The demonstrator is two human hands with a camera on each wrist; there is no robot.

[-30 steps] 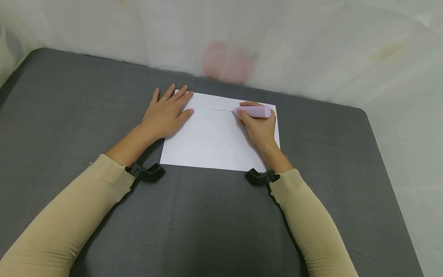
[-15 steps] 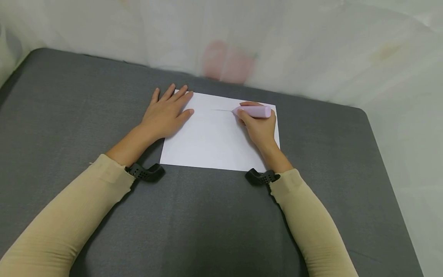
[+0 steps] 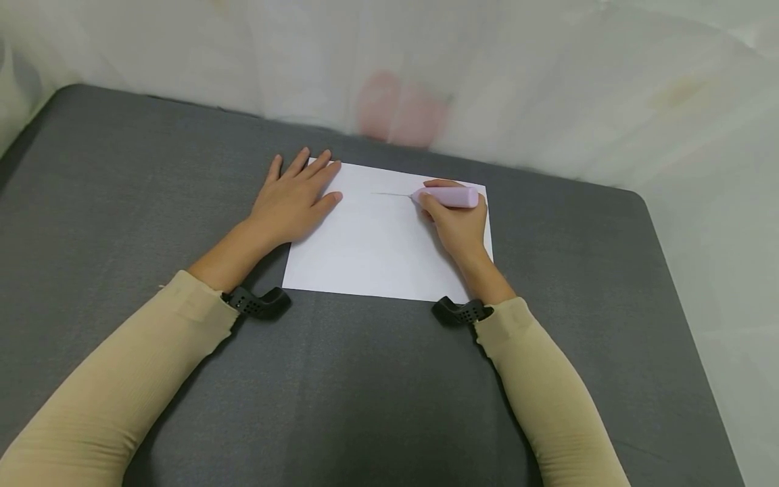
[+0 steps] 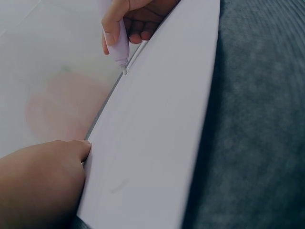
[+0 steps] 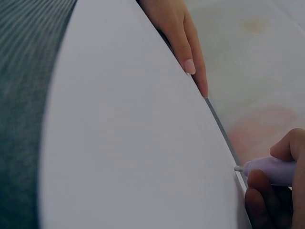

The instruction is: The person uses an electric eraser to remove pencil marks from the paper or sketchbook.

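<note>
Almost nothing had shifted since the earlier frames: the right hand (image 3: 459, 226) and its pen (image 3: 447, 197) sat a shade further right along the drawn line; the left hand (image 3: 292, 199) had stayed put.

Item 1, sheet of white paper (image 3: 371, 250): lay flat on the grey table (image 3: 122, 176), long edge toward the person, one thin pencil-grey line (image 3: 389, 194) marked near its far edge.

Item 2, pen: pale lilac, stubby barrel, held nearly level, tip pointing left and touching the paper at the right end of the line. In the left wrist view the pen (image 4: 119, 45) stood tip-down on the sheet's far edge; in the right wrist view its tip (image 5: 238, 168) met the paper (image 5: 133, 143).

Item 3, right hand: fingers curled round the pen barrel, heel resting on the sheet's right part, near the right edge.

Item 4, left hand: fingers straight and spread, palm down, pressing the sheet's far left corner, part on paper and part on table. The right wrist view showed its fingers (image 5: 183, 43) lying along the sheet's edge.

Item 5, sleeves (image 3: 122, 385): beige, ribbed, both arms; a black wrist mount (image 3: 258, 302) at each cuff.

Item 6, backdrop (image 3: 548, 81): white draped sheeting behind the table, with a blurred pink patch (image 3: 398, 108) showing through it.
</note>
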